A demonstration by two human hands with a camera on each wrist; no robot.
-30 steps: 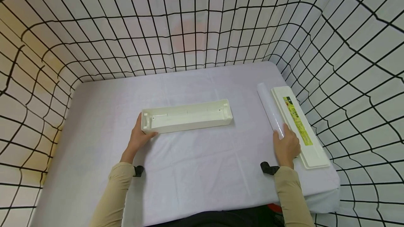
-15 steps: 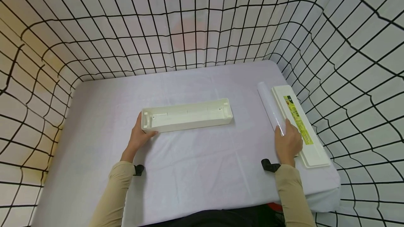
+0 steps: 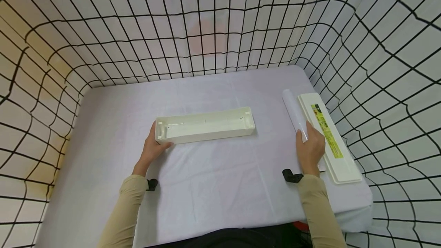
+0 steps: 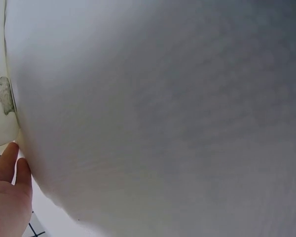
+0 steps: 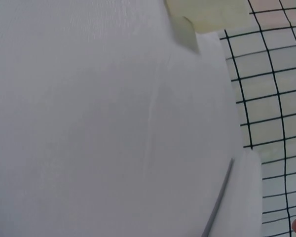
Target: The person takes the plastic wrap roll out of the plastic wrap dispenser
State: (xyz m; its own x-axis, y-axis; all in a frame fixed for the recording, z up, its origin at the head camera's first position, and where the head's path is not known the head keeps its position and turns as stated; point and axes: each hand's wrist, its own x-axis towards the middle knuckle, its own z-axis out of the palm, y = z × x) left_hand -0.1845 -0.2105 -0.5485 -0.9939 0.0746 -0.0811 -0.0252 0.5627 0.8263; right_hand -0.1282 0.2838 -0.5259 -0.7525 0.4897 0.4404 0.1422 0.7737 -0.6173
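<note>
Plastic roll (image 3: 295,115), loosely gripped in the curled right hand (image 3: 310,150), could have slipped; left hand (image 3: 154,149) held the tray (image 3: 204,124) end.

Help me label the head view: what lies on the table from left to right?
left hand → tray → right hand, on the roll → lid with a green label.

I note a white-clothed table (image 3: 213,179) carrying a cream tray (image 3: 204,124), a white roll (image 3: 294,112) and a labelled lid (image 3: 327,135).
</note>
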